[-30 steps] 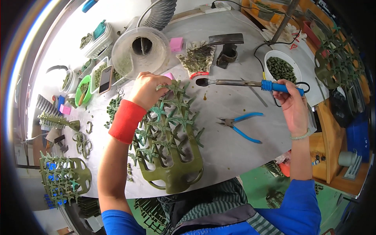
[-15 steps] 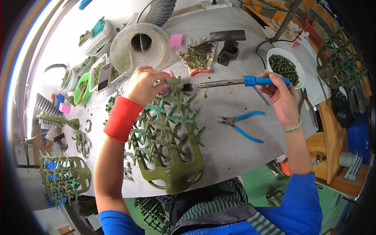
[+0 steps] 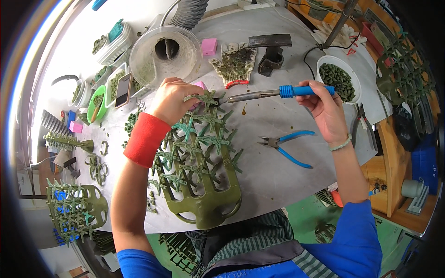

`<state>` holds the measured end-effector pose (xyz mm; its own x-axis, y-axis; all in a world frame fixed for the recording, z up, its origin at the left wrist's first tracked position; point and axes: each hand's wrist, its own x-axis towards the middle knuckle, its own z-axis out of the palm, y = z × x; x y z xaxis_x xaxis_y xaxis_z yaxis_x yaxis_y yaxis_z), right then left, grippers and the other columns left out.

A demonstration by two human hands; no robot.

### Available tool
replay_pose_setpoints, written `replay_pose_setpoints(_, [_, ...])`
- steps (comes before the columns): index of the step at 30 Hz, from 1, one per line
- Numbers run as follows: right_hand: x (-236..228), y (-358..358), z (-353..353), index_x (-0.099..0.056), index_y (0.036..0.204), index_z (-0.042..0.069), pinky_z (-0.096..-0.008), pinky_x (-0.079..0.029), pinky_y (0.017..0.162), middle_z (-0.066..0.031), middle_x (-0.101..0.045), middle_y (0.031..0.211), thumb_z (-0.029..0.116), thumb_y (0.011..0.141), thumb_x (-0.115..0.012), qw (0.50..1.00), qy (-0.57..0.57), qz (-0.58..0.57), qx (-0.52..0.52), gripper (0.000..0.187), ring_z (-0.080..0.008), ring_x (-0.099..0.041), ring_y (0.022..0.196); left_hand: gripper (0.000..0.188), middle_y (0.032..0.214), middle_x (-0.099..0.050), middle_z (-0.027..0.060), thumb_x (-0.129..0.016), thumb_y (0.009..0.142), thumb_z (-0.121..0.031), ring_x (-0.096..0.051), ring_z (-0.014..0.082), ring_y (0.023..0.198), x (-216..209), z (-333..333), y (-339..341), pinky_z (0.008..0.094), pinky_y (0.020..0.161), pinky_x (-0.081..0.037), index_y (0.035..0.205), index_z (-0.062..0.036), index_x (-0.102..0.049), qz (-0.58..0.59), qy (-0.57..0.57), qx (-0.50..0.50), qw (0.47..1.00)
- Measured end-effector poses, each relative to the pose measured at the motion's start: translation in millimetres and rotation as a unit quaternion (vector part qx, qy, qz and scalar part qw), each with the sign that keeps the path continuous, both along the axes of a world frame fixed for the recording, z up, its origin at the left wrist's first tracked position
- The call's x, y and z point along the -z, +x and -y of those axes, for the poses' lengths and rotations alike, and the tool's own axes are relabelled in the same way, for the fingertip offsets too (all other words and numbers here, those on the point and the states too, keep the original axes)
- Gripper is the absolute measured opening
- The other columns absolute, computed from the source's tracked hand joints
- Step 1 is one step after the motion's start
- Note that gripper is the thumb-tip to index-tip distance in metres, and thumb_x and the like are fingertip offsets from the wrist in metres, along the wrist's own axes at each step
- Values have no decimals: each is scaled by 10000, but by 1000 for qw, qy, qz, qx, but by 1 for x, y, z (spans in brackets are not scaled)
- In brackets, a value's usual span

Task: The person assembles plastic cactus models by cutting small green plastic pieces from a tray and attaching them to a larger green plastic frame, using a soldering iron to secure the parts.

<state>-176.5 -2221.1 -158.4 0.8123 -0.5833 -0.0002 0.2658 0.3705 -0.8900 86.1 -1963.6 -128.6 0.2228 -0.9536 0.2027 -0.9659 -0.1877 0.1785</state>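
A large olive-green wax-like tree (image 3: 202, 204) lies on the grey table, its several bars set with small branching green pieces. At its far end my left hand (image 3: 174, 99), with a red wristband, is closed in a pinch on a small green piece (image 3: 193, 98). My right hand (image 3: 327, 116) grips the blue handle of a soldering iron (image 3: 257, 96) from the right. The iron's metal shaft points left, and its tip is at the tree's far end, partly hidden among the pieces. Blue-handled cutting pliers (image 3: 285, 143) lie open to the right of the tree.
Beyond my hands lie a stained glove (image 3: 235, 65), a pink block (image 3: 209, 47) and a dark metal stand (image 3: 270, 55). A white bowl of green pellets (image 3: 357, 88) stands right. At left are a clear funnel-like hood (image 3: 139, 58), a phone (image 3: 123, 90) and a green bowl (image 3: 91, 111).
My right hand has shifted a little left with the soldering iron, so its flat tip has gone in at the tree's far end. My left hand has stayed nearly still.
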Motion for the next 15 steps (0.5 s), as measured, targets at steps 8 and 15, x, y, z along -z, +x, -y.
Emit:
replay_pose_setpoints(8, [0,0,-2,-680,1015,1,-294,-556,796,-118,-684,1011,168,940,-598,1000,-6,4,-5,201,-178,-677,817,206,883,-711,96,-727,762,-124,-640,287,878,0,0,-3,403,964,-422,967,-108,-721,-3,5,-5,1000])
replay_pose_setpoints(15, [-12,-15,2,-674,1023,-11,-295,-551,786,-114,-679,1001,173,939,-595,999,-41,-4,5,217,-174,-667,810,212,878,-710,93,-732,752,-119,-638,292,880,3,1,-4,400,958,-420,963,-108,-721,2,-6,2,1000])
